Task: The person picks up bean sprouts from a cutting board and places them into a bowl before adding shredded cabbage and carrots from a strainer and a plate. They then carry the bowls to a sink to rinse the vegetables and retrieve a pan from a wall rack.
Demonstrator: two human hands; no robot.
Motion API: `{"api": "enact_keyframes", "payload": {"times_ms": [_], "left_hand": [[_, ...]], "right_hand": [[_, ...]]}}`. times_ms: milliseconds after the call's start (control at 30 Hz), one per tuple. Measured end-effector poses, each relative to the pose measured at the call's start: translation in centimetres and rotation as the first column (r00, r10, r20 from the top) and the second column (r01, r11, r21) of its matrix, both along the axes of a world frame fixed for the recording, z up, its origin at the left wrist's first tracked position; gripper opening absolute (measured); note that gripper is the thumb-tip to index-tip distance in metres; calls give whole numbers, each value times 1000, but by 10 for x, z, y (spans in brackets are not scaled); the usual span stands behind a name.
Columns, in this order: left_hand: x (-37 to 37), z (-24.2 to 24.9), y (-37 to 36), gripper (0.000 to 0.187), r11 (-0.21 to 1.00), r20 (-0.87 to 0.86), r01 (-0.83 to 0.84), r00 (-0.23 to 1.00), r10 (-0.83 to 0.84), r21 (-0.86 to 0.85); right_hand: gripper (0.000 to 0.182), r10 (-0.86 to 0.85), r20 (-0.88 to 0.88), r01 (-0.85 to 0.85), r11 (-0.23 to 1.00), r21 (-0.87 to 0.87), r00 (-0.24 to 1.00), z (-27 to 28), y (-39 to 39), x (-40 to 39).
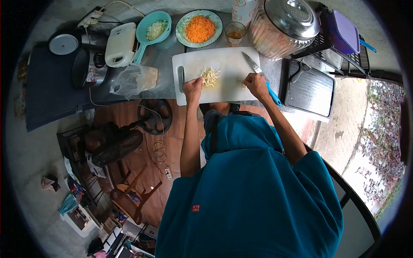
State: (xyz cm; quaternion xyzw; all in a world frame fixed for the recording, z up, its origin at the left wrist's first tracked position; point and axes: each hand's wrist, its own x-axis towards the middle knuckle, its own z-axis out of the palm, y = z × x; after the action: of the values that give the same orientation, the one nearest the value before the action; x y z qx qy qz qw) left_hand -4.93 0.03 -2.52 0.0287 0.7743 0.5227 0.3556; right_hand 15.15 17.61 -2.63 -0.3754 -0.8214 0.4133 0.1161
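Observation:
A white cutting board (228,60) lies on the counter with a small heap of pale sprouts (209,76) on it. My left hand (194,88) is at the heap's left edge, its fingers pressed together; whatever is in them is too small to name. Farther right on the board, my right hand (256,85) has its fingers pinched beside a few small pale bits. A knife (252,62) with a blue handle lies along the board's right side, its blade on the board and its handle past the near edge. Part of the knife is hidden by my right hand.
Behind the board stand a plate of shredded carrot (199,29), a teal strainer (153,28), a glass (235,33) and a large lidded jar (282,30). A plastic bag (134,81) lies to the left. At right are a griddle tray (310,89) and a rack with a purple container (344,32).

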Motion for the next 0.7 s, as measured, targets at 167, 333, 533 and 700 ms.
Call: {"api": "enact_keyframes", "payload": {"times_ms": [167, 333, 533, 700], "left_hand": [[6, 3, 5, 27, 996, -152, 46, 988, -35, 72], [1, 19, 7, 36, 916, 265, -52, 962, -61, 398], [30, 86, 24, 61, 550, 622, -448, 763, -176, 705], [44, 107, 34, 62, 352, 609, -508, 731, -306, 786]], "right_hand": [[15, -9, -18, 10, 998, 59, 1000, -12, 2, 3], [16, -25, 64, 18, 994, 108, 998, -3, 2, 8], [22, -44, 169, -1, 967, 254, 985, -14, 2, 20], [21, -4, 298, -4, 1000, 27, 954, 73, -11, -3]]}}
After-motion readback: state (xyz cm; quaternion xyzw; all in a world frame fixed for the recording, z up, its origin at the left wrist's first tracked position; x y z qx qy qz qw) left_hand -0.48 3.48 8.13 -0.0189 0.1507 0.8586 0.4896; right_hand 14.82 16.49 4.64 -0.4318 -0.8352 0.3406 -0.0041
